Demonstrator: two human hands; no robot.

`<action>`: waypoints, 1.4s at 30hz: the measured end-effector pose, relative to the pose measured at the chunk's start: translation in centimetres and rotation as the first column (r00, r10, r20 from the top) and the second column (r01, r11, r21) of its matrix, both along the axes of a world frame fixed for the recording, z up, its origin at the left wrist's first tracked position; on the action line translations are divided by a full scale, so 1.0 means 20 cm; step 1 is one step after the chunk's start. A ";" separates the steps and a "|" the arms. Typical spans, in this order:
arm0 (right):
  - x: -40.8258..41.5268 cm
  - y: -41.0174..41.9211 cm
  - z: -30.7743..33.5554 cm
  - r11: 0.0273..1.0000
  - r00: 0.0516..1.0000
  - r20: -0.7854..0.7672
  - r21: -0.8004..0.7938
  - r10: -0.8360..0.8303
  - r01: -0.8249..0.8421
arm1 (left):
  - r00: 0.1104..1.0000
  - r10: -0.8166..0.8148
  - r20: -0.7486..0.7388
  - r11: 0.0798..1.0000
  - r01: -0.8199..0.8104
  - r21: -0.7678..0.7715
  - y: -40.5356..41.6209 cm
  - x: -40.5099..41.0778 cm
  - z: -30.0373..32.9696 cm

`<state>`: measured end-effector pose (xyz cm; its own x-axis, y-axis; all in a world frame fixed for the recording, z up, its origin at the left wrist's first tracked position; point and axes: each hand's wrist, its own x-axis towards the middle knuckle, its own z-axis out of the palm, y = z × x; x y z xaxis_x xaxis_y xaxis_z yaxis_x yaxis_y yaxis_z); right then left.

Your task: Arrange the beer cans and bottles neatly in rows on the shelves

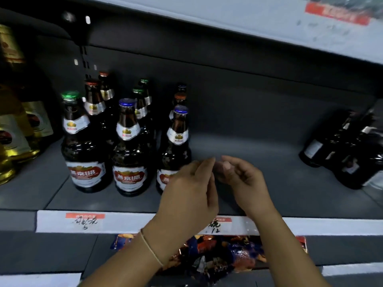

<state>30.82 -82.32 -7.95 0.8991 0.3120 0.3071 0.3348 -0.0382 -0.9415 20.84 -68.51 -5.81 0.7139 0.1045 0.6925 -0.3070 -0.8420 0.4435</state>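
While nothing is held by the left hand (186, 189) or right hand (240, 179), both loosely uncurled, the brown bottles (128, 150) are ranked just left; heavy, slick, breakable glass is best taken round the body.

Dim dark-grey shelving (259, 125) with white price strips (124, 221).

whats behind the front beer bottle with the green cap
Behind the green-capped bottle stand two more brown bottles with red caps, one behind the other. Only their necks and caps show; their lower bodies and labels are covered.
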 end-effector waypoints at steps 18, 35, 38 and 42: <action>0.44 -1.09 0.22 0.904 0.908 0.026 0.105 -0.418 0.413 | 0.969 -0.216 -0.118 0.966 0.230 0.121 -0.92 0.81 0.30; 1.01 -1.74 0.07 0.563 0.594 0.170 -0.197 -0.787 0.803 | 0.875 -0.319 -0.365 0.932 0.359 0.047 -1.58 1.28 0.24; 1.06 -1.72 0.04 0.558 0.590 0.128 -0.217 -0.797 0.801 | 0.865 -0.328 -0.379 0.934 0.358 0.007 -1.62 1.31 0.24; 1.12 -1.71 0.00 0.541 0.573 0.119 -0.221 -0.811 0.811 | 0.857 -0.332 -0.396 0.937 0.348 -0.031 -1.62 1.33 0.22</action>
<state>53.25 -116.51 -7.96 0.8040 -0.4913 0.3350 0.0526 -0.5024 -0.8630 47.43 -100.98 -1.41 0.9116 -0.2157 0.3500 -0.3873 -0.7363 0.5549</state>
